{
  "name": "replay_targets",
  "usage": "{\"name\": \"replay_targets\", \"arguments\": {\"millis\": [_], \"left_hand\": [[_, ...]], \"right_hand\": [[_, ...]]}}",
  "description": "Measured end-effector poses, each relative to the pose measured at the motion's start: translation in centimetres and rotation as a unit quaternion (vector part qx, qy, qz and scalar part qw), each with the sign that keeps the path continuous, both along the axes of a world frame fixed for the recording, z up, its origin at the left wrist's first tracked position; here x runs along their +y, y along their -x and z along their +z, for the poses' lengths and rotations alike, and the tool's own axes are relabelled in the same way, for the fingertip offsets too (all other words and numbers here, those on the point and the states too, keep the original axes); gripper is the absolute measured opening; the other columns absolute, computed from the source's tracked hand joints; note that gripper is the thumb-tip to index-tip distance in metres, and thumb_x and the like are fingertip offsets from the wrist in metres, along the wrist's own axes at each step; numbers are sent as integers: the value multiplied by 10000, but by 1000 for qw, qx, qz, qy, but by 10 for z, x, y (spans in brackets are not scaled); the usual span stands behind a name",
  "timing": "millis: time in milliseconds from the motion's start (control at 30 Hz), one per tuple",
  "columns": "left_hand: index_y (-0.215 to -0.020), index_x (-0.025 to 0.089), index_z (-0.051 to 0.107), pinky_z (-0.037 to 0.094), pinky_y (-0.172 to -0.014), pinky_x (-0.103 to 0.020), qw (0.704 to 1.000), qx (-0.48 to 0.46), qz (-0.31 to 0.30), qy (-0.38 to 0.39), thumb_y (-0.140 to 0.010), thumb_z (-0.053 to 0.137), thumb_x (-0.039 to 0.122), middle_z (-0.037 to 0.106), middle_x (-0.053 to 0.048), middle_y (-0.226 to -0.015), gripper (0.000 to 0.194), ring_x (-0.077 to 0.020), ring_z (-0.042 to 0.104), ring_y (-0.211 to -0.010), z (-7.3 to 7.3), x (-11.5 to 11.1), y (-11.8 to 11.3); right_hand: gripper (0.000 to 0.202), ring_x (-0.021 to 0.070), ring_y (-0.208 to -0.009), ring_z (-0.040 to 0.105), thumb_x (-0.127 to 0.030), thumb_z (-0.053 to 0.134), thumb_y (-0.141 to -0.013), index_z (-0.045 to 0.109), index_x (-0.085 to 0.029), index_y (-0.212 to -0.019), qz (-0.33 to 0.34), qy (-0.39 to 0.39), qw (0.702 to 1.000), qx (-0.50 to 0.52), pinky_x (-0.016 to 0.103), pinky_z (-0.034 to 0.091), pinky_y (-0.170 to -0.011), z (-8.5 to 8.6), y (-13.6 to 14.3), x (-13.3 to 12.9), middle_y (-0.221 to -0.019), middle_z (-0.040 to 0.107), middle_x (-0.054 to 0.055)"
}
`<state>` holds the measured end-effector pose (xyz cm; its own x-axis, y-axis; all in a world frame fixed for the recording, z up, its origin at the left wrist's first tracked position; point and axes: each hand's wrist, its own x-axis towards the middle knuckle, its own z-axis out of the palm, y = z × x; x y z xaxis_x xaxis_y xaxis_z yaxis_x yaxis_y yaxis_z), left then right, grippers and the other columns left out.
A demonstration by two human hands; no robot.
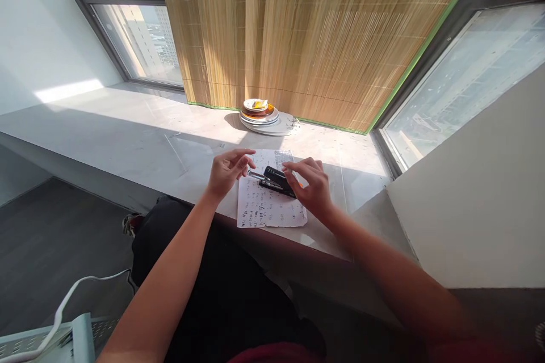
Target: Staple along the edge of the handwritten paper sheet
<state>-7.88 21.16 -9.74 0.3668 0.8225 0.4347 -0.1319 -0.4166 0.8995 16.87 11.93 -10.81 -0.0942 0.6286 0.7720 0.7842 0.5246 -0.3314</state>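
Note:
A black stapler (pixel 279 184) lies spread apart on a sheet of handwritten paper (pixel 268 210), its metal magazine pointing left. My left hand (pixel 229 171) hovers by the magazine's left end, index finger stretched out and the thumb and other fingers curved. Nothing can be made out between its fingers. From the right, my right hand (pixel 313 184) reaches over the stapler, with thumb and index finger closed at its black top part. That hand hides the stapler's right end, where a bit of orange shows.
The paper rests on a pale stone-like window ledge (pixel 128 136). Behind it stands a stack of plates (pixel 259 119), near a hanging bamboo blind (pixel 298 39). A white wall (pixel 477 193) bounds the right side. At lower left, a white cable (pixel 63 300) crosses a light-coloured perforated surface.

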Motion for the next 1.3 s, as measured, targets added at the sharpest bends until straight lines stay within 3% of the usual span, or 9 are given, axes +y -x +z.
{"name": "replay_targets", "arguments": {"millis": [100, 167, 233, 300, 500, 667, 867, 1167, 1300], "left_hand": [[-1208, 191, 757, 575, -832, -369, 981, 123, 140, -51, -1054, 641, 428, 737, -135, -1161, 305, -285, 680, -993, 1, 53, 11], [-1237, 159, 733, 462, -1132, -482, 937, 255, 224, -88, -992, 656, 230, 638, -177, -1408, 267, -366, 591, -1298, -7, 85, 20], [-1306, 150, 698, 321, -1248, -558, 897, 353, 254, -79, -947, 658, 166, 458, -199, -1614, 362, -418, 406, -1496, -19, 107, 29], [-1299, 149, 698, 276, -1266, -583, 879, 402, 249, -64, -942, 632, 152, 467, -203, -1612, 363, -412, 381, -1518, -33, 116, 35], [-993, 199, 776, 440, -1150, -447, 875, 404, 254, -77, -903, 605, 115, 736, -139, -1233, 210, -350, 627, -1245, -43, 111, 40], [-868, 199, 746, 533, -957, -393, 897, 329, 287, -65, -874, 666, 125, 767, -103, -1005, 109, -300, 706, -900, -32, 97, 39], [-846, 196, 698, 518, -783, -311, 930, 228, 287, -28, -900, 738, 270, 763, -63, -933, 100, -237, 675, -828, -29, 82, 30], [-1105, 174, 713, 504, -682, -286, 986, 45, 160, 1, -813, 878, 447, 741, -63, -897, 433, -191, 653, -749, -31, 72, 25], [-978, 155, 825, 507, -688, -300, 997, 8, 82, 0, -764, 945, 573, 730, -81, -857, 484, -178, 604, -722, -20, 59, 15]], "right_hand": [[277, 256, -837, 695, -304, 550, -1036, 728, -257, -1242, -104, 56, 991, 56, 475, 473, -914, -1, -38, 21, -934, 803, 36], [343, 256, -807, 695, -304, 571, -1004, 692, -237, -1318, -136, 110, 982, 75, 469, 496, -894, -8, -63, 33, -930, 800, 44], [252, 280, -849, 681, -303, 584, -983, 769, -230, -1139, -154, 138, 977, 55, 470, 507, -870, -18, -83, 43, -902, 784, 70], [214, 311, -921, 649, -309, 615, -952, 815, -236, -979, -162, 136, 977, 25, 488, 513, -863, -28, -94, 49, -915, 765, 98], [265, 300, -912, 639, -168, 628, -870, 871, -205, -969, -176, 192, 965, -19, 452, 535, -846, -45, -97, 62, -880, 749, 109], [346, 291, -1005, 679, -135, 580, -906, 854, -199, -1107, -183, 214, 959, -35, 430, 543, -922, -49, -94, 66, -1065, 806, 103], [452, 355, -1154, 620, -121, 540, -921, 777, -200, -1298, -197, 215, 954, -64, 504, 541, -914, -55, -87, 65, -1246, 758, 119], [415, 312, -1122, 602, -77, 518, -875, 808, -188, -1151, -173, 207, 963, -8, 449, 495, -992, -47, -79, 62, -1142, 720, 128], [348, 268, -937, 624, -93, 544, -878, 790, -200, -1100, -122, 150, 980, 50, 449, 527, -903, -35, -59, 52, -1008, 723, 92]]}}
